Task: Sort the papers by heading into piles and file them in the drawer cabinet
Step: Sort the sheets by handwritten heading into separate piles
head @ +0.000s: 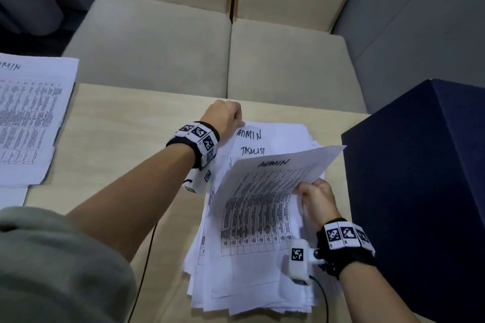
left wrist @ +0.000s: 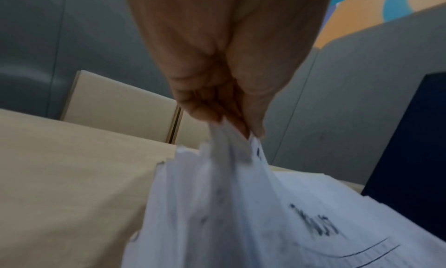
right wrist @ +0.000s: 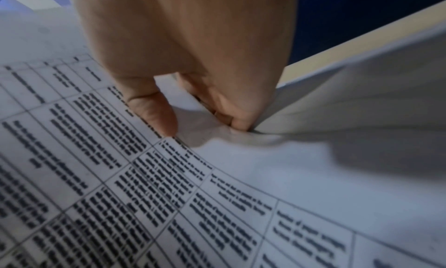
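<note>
The lifted ADMIN sheet (head: 265, 191) is pinched at its right edge by the right hand (head: 317, 199); its long axis runs away from the person. The ADMIN pile (head: 29, 118) lies well apart to the left — nearer the left hand (head: 223, 118), which pinches the far-left corner of the unsorted stack (head: 252, 278). The stack rests on a pale wooden table (head: 118, 144), just beside a dark blue cabinet (head: 420, 191). Beige seats stand beyond.

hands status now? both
Left hand: pinching the corner of sheets on the stack.
Right hand: pinching the lifted ADMIN sheet.
</note>
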`<state>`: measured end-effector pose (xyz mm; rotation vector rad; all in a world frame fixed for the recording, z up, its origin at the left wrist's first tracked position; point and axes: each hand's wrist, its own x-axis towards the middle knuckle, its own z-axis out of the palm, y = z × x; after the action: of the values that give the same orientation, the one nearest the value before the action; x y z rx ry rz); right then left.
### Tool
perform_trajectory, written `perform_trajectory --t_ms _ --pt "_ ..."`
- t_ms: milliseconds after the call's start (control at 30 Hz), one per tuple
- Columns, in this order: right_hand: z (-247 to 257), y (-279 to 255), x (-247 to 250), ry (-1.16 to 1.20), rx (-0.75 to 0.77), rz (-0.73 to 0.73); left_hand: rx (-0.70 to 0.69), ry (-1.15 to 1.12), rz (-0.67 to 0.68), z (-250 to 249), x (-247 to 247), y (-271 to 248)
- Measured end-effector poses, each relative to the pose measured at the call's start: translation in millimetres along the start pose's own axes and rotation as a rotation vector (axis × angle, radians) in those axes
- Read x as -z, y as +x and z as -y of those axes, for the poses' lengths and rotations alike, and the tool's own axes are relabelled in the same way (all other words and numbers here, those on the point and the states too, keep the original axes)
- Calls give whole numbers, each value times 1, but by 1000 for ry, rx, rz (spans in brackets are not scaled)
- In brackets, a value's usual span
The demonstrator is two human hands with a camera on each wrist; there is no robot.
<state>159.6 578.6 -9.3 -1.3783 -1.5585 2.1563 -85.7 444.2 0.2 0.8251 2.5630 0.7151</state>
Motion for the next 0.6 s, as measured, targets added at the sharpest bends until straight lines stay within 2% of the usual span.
perform_trajectory --t_ms 100,233,400,467,600 --pt "4 -4 -5 -29 -3 36 -42 92 64 5 -3 -3" --pt "4 -1 -8 -107 23 8 -53 155 -31 8 -7 -6" --pt "5 0 -7 -184 41 34 -138 257 -66 1 14 -16" --pt "7 -4 -7 -246 55 55 -163 307 -131 -3 33 -23" --pt "3 -13 -1 -360 47 39 -210 229 -400 -15 73 -39"
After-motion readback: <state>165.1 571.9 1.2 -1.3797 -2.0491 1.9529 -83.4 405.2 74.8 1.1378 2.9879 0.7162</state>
